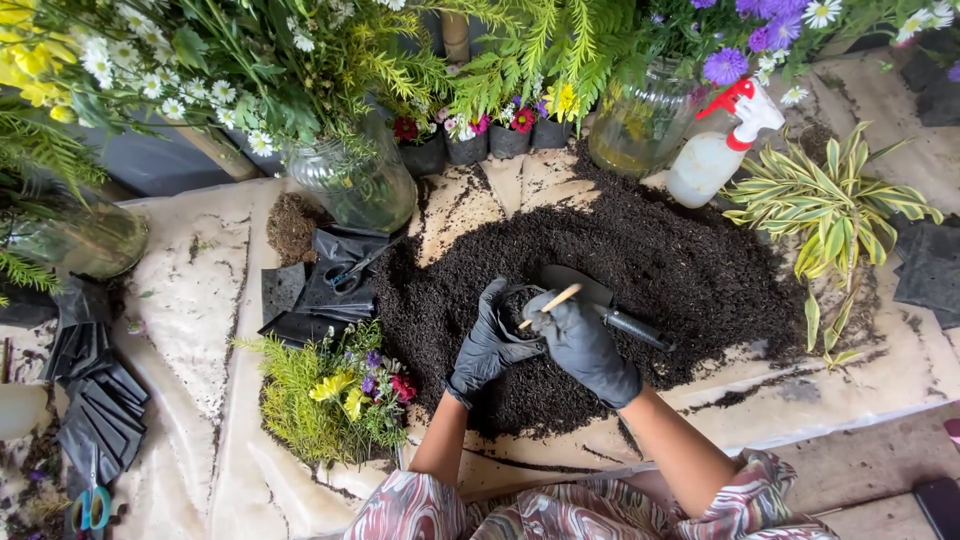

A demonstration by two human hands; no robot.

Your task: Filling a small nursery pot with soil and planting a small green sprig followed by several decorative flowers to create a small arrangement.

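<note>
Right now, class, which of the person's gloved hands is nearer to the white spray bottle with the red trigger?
Right. The right hand, holding a thin wooden stick, lies below and left of the spray bottle. The left hand, cupping a small black pot, sits farther left.

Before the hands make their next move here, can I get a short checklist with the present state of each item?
1. Left hand grips small black pot: ok.
2. Right hand holds thin wooden stick, tip pointing into the pot: ok.
3. Pot sits over soil heap, so spills land there: ok.
4. Trowel lies within reach beside right hand: ok.
5. Soil level inside pot: cannot tell, hands hide it.
6. Spray bottle upright: not ok, it leans.
</note>
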